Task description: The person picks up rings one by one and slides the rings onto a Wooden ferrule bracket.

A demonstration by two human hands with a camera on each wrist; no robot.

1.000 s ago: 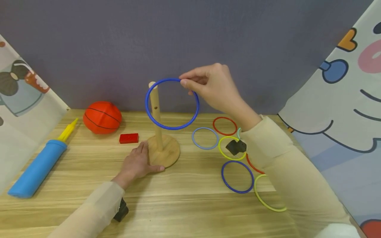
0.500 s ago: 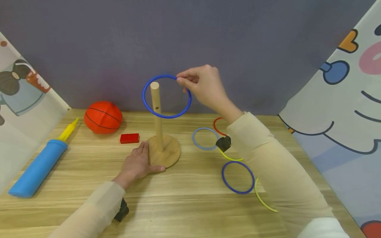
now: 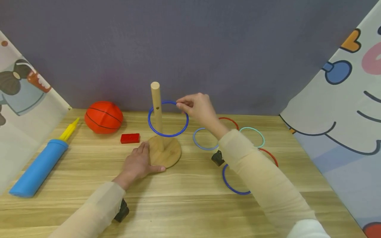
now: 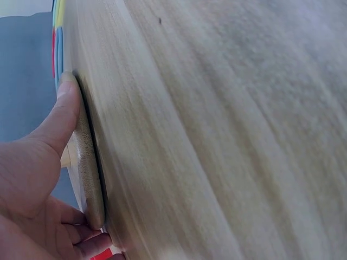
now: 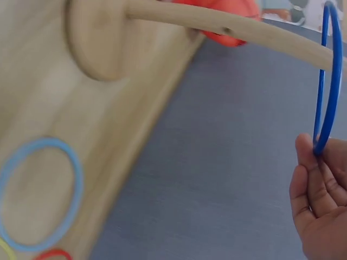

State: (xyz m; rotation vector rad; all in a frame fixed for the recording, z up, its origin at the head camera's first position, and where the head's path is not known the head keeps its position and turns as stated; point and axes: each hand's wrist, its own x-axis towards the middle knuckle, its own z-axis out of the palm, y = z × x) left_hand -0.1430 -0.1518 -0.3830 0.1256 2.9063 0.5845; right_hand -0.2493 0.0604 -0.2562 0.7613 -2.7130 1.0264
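A wooden ring toss stand stands upright in the head view, its round base flat on the table. My left hand holds the base's left rim between thumb and fingers; the left wrist view shows the thumb along the edge. My right hand pinches a dark blue ring by its right side. The ring is around the post, roughly midway up, with the post's top above it. In the right wrist view the post passes through the tilted ring.
Several loose rings lie on the right, including a light blue ring and a mint ring, partly hidden by my right forearm. Left are a red ball, a red block and a blue pump. A grey wall stands behind.
My right hand has carried the blue ring left to the post's top, then down, so it now encircles the post. The left hand and stand have stayed still.
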